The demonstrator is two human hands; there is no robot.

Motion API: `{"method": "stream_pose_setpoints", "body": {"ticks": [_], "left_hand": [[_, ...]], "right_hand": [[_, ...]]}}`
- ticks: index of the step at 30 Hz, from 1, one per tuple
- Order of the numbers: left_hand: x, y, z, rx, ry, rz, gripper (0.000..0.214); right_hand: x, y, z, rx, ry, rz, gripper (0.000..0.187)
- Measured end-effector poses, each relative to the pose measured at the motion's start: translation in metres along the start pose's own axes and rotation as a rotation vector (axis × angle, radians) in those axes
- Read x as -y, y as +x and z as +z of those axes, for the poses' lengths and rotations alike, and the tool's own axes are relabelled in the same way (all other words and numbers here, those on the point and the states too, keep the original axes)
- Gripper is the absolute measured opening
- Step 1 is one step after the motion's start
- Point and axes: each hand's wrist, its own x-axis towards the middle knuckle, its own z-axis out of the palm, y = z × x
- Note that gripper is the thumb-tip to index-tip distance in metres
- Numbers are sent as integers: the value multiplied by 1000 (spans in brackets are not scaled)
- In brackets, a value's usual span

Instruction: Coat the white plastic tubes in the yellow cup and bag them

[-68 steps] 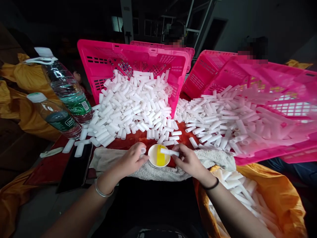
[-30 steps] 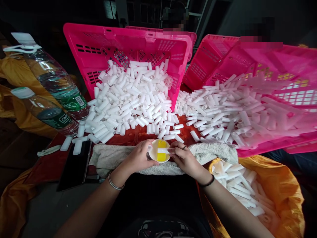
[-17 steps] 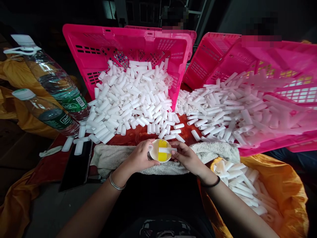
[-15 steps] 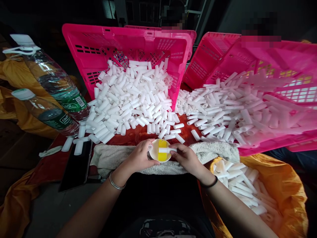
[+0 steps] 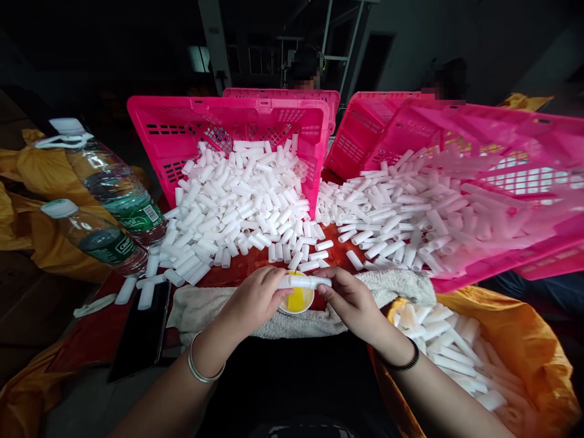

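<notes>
My left hand is closed round a short white plastic tube. A second white tube, with a narrower section near its right end, is pinched between the thumb and fingers of my right hand. The two tubes lie end to end in one line; whether one sits inside the other I cannot tell. Just below them is a small round white bowl with a yellow piece in it. It rests on a grey-white towel along the table's front edge.
Loose white tubes spill from a tipped pink crate; more lie at a second pink crate. An orange sack of long white tubes stands right. Bottles and a black phone are left. People sit behind the crates.
The right hand's tube has come up off the yellow piece and now meets the left hand's tube end to end. My left hand no longer holds the bowl's rim. The view has tilted up.
</notes>
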Motion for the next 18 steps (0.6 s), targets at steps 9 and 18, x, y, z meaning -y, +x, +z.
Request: {"method": "stream_pose_setpoints", "body": {"ticks": [9, 18], "left_hand": [[-41, 0, -13, 151, 357, 25, 18], [-61, -19, -5, 311, -134, -336, 14]], "right_hand": [[29, -1, 0, 179, -54, 134, 30], [23, -12, 13, 235, -191, 94, 38]]}}
